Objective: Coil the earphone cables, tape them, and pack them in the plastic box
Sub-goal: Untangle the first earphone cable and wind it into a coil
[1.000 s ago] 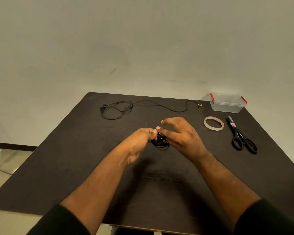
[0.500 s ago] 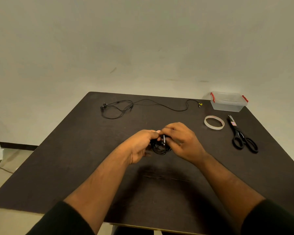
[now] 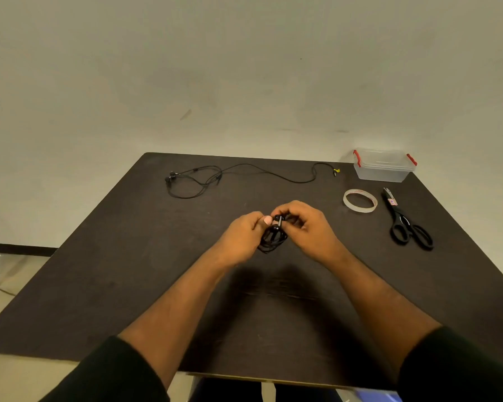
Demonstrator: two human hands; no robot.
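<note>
Above the middle of the dark table (image 3: 128, 256), a small bundle of coiled black earphone cable (image 3: 272, 240), pinched between two bare hands. On one side, left hand (image 3: 243, 237), fingers curled in, thumb tip pressed to the top of the bundle. On the other, right hand (image 3: 305, 227), fingers bent and closed around the upper end of the same bundle, next to a short black stem with a pale stripe. Loops of cable hanging just below both sets of fingertips; whether touching the tabletop or lifted off it, cannot tell. Both forearms bare, dark sleeves pushed up near the bottom edge of the view. Toward the far edge of the table, a second earphone cable (image 3: 244, 175), loose and uncoiled, tangled into open loops at its left end, trailing right in a long wavy line to a plug with a yellow tip. At the far right corner, a clear plastic box (image 3: 382, 166) with red clips, lid on, well apart from the hands. Nearer than the box, a roll of clear tape (image 3: 359, 201) lying flat. Just beside the tape on its right, black scissors (image 3: 404, 221), closed, handles toward the near side. Behind the table, a plain pale wall (image 3: 244, 68).
</note>
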